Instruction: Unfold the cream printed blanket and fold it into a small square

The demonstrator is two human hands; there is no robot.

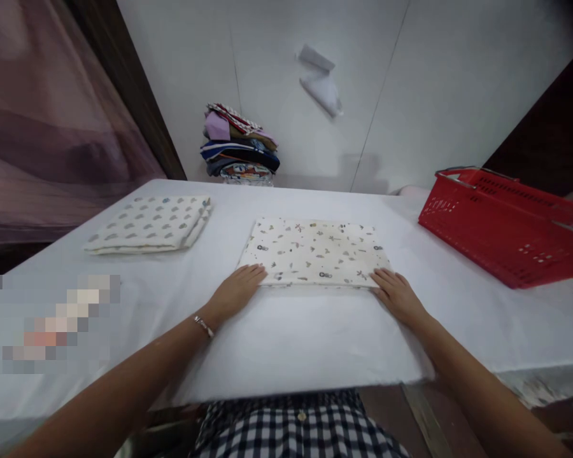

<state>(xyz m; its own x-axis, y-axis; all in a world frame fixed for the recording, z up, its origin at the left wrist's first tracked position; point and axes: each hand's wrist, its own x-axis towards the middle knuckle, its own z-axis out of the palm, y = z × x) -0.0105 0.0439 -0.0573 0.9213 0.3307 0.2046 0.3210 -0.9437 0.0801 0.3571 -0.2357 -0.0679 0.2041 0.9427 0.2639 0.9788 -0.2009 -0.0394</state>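
A cream cloth with small printed figures (318,252) lies folded into a flat rectangle on the white-covered table (296,343). My left hand (239,289) rests flat on its near left corner, fingers stretched out and pointing inward. At the near right corner, my right hand (397,292) lies with its fingers on the cloth edge. Neither hand grips anything. Further left on the table is another folded cream cloth with grey cloud shapes (153,224).
A red plastic basket (506,222) stands at the right of the table. Behind the far edge is a stack of folded fabrics (241,146) by the wall. A blurred-out item (60,324) lies at the left. A pinkish curtain (52,127) hangs at the far left.
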